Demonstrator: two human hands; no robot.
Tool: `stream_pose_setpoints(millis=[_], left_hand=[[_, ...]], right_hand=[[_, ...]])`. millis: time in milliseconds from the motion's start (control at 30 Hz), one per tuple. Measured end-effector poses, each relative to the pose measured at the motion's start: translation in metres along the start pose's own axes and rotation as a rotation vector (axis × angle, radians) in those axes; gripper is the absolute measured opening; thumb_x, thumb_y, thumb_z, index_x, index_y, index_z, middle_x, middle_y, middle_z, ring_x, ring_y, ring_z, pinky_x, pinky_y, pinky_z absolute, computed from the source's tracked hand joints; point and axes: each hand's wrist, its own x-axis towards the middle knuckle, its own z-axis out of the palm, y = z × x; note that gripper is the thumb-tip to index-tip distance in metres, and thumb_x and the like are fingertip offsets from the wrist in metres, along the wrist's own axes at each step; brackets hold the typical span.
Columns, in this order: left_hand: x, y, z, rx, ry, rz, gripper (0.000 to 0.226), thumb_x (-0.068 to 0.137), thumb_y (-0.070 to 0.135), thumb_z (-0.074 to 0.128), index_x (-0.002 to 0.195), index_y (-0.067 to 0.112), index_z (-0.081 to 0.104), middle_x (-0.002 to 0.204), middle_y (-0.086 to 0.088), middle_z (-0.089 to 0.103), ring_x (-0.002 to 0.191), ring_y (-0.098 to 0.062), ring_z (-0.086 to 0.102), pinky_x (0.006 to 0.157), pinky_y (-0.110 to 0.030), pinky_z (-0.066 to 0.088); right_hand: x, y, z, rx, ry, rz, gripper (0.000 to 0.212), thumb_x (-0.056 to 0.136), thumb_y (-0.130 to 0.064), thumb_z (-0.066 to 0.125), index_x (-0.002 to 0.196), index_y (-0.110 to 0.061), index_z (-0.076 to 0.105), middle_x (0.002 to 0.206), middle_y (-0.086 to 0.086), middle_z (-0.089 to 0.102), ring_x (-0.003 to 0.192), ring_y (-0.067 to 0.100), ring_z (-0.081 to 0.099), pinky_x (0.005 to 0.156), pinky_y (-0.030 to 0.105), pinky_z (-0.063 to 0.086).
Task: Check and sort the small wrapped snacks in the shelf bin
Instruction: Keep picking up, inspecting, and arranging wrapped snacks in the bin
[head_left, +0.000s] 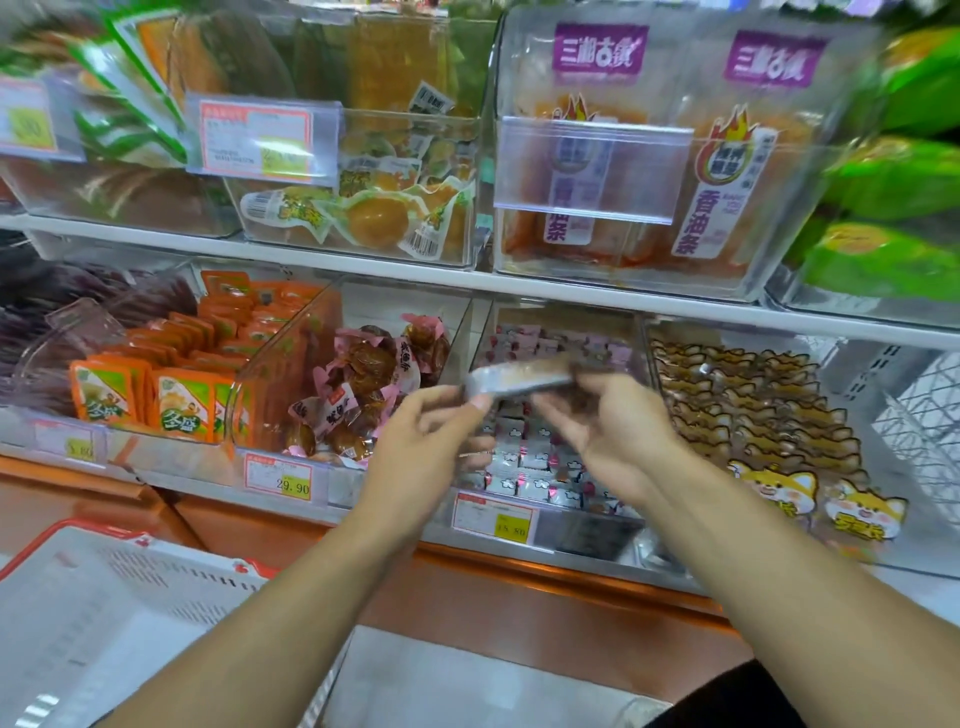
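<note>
1. Purple brand panel (600, 48) on the left large clear-wrapped orange snack pack, upper shelf: "三湘古食"
2. The same purple brand panel (774, 58) on the right large pack: "三湘古食"
3. White vertical label (705, 215) on that right pack: "香油条"; the left pack's label sits behind a clear plastic tag holder (592, 171) and shows only "条" at its foot
4. Small orange foil sachets (179, 402) in the lower-left clear bin: "多盛"
5. Red-bordered white price tag (279, 477) on the lower shelf rail: "29.90" on a yellow patch
6. Second red-bordered price tag (493, 517) further right: seemingly "15.80", blurred
7. Other tags and wrappers are too blurred to read
</note>
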Motion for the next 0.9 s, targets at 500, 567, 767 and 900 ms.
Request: stream_pose_setpoints(millis=[500,567,767,900], left_hand=[[-0.016,0.004,-0.022,0.066,-0.111,0.101,0.036,0.077,-0.012,0.077,0.105,0.01,0.073,0.114,0.001,0.076,0.105,-0.019,0.073,0.08,-0.022,0.059],[-0.015,0.003,-0.021,0.039,-0.115,0.109,0.041,0.076,-0.007,0.079,0.112,0.01,0.07,0.117,0.001,0.075,0.109,-0.017,0.071,0.086,-0.026,0.059],[-0.013,0.003,-0.016,-0.278,-0.054,-0.085,0.053,0.072,0.025,0.078,0.118,0.002,0.063,0.107,-0.015,0.077,0.097,-0.026,0.075,0.076,-0.027,0.061],[-0.01,0.001,-0.016,-0.276,-0.048,-0.052,0.044,0.072,0.019,0.077,0.11,0.001,0.067,0.105,-0.017,0.077,0.092,-0.022,0.076,0.073,-0.022,0.06]], right_hand=[[-0.018,0.002,-0.027,-0.376,-0.356,0.205,0.044,0.077,-0.023,0.079,0.115,-0.002,0.072,0.112,0.019,0.074,0.096,0.027,0.074,0.079,0.031,0.062],[-0.017,-0.001,-0.029,-0.359,-0.391,0.176,0.046,0.071,-0.012,0.079,0.114,0.002,0.069,0.111,0.021,0.074,0.102,0.028,0.073,0.08,0.031,0.062],[-0.013,-0.004,-0.034,-0.315,-0.441,0.064,0.046,0.074,0.006,0.072,0.118,-0.001,0.058,0.114,0.019,0.073,0.103,0.029,0.073,0.078,0.028,0.06],[-0.013,-0.005,-0.034,-0.326,-0.438,0.077,0.048,0.077,-0.003,0.074,0.122,-0.004,0.059,0.119,0.018,0.072,0.103,0.027,0.073,0.079,0.029,0.061]])
